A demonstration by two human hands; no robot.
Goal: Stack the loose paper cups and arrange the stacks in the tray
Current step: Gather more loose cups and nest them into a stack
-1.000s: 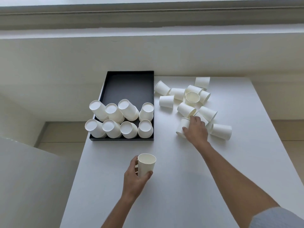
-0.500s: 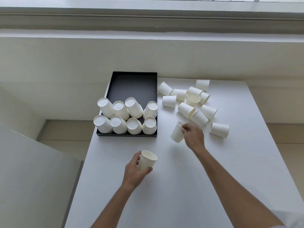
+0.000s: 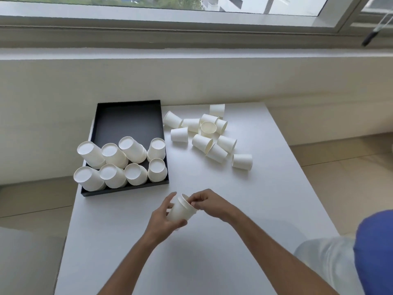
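Right hand (image 3: pixel 209 204) now nests cup (image 3: pixel 180 210).

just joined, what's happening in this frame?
A person is nesting paper cups over a white table. The left hand grips a cup by its side, and the right hand pinches the rim of a second cup seated inside it. Eight upside-down stacks already fill the near end of the black tray, in two rows; its far end is bare. A pile of loose cups lies on the table to the right of the tray, not yet stacked.
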